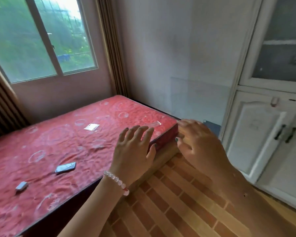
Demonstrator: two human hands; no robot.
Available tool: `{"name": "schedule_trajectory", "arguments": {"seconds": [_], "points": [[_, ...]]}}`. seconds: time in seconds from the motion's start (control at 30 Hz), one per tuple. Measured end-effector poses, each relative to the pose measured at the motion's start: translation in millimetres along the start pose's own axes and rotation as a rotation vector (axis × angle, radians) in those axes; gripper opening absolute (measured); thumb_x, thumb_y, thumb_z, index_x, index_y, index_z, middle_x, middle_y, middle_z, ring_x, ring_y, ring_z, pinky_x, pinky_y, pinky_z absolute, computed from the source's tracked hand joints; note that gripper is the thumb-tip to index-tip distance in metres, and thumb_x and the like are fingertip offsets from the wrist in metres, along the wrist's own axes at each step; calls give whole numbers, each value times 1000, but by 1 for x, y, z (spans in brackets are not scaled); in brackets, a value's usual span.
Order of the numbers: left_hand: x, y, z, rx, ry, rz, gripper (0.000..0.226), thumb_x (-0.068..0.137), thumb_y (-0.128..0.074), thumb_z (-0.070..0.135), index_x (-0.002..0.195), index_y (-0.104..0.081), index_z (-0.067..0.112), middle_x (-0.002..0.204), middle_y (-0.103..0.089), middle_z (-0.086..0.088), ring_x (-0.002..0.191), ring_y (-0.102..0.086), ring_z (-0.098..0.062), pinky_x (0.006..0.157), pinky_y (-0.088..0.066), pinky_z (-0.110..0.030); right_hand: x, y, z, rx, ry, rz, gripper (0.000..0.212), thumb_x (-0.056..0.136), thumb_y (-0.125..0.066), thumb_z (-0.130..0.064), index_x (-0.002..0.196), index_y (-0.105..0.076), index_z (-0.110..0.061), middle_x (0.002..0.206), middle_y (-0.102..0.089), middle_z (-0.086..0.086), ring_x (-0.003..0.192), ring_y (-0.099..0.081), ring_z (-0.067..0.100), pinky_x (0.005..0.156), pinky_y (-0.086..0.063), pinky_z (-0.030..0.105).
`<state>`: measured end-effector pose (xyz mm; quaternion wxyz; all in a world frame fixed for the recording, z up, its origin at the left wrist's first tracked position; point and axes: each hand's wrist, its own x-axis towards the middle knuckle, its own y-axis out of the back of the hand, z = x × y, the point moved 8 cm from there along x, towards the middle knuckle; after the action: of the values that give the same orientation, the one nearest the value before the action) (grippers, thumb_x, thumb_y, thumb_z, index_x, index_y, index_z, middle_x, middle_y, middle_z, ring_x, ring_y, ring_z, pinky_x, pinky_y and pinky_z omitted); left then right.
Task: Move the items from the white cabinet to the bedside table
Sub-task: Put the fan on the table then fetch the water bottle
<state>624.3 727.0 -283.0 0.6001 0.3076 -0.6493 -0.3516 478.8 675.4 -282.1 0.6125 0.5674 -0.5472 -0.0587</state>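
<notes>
red mattress (58,142) below; left hand (135,151) and right hand (200,146) spread, empty. fetching seems unstarted: next, open white cabinet (256,130).

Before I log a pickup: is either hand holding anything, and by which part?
Nothing is held. The left hand and the right hand are both empty, fingers spread, near the corner of the red mattress.

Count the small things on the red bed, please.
4: small grey box front left, dark flat rectangle mid-front, white flat packet farther back, clear plastic wrapper by the far corner. The left hand may hide others.
</notes>
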Motion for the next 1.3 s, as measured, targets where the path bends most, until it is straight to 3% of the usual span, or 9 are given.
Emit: {"name": "schedule_trajectory", "arguments": {"seconds": [0.3, 0.47, 0.63, 0.73, 0.83, 1.03, 1.3], "points": [[45, -40, 187, -218, -245, -8, 43, 89, -43, 36, 124, -57, 14, 122, -62, -2, 115, -56, -24, 99, -43, -44, -108, 108, 152, -234, -265, 28, 54, 85, -31, -42, 127, -51, -14, 125, -58, 4, 116, -53, 23, 97, -41, 36], [62, -51, 303, -349, -439, -22, 47, 88, -36, 38, 121, -59, 13, 117, -65, -5, 109, -61, -26, 93, -49, -46, -167, 181, 222, -372, -467, 86, 46, 85, -44, -32, 126, -52, -12, 125, -58, 5, 116, -53, 23, 97, -42, 36], [78, -62, 410, -433, -628, -16, 47, 87, -38, 40, 119, -61, 15, 116, -66, -3, 105, -63, -23, 90, -49, -42, -219, 234, 269, -512, -618, 175, 42, 80, -68, -22, 119, -58, -11, 115, -64, 6, 104, -62, 23, 86, -47, 32], [93, -68, 466, -510, -710, -6, 46, 86, -39, 37, 119, -60, 13, 114, -65, -3, 105, -62, -24, 89, -49, -41, -245, 260, 302, -565, -691, 203, 39, 84, -61, -27, 119, -58, -13, 115, -65, 4, 102, -63, 22, 84, -48, 30], [108, -72, 519, -595, -780, 30, 44, 86, -39, 34, 117, -62, 12, 110, -66, -3, 100, -63, -24, 86, -51, -40, -260, 287, 338, -623, -734, 205, 40, 85, -49, -32, 119, -57, -13, 113, -65, 3, 102, -62, 20, 83, -49, 30], [160, -91, 617, -671, -864, 52, 45, 87, -38, 36, 117, -61, 12, 110, -66, -4, 100, -64, -23, 85, -52, -41, -266, 341, 417, -774, -797, 236, 43, 78, -70, -24, 118, -58, -14, 112, -66, 4, 99, -64, 21, 80, -51, 31], [243, -104, 718, -696, -900, 96, 46, 87, -36, 36, 117, -61, 12, 110, -67, -4, 99, -65, -23, 86, -53, -42, -239, 397, 514, -836, -745, 321, 41, 80, -53, -30, 118, -58, -15, 110, -66, 2, 97, -64, 18, 80, -51, 30]]}}
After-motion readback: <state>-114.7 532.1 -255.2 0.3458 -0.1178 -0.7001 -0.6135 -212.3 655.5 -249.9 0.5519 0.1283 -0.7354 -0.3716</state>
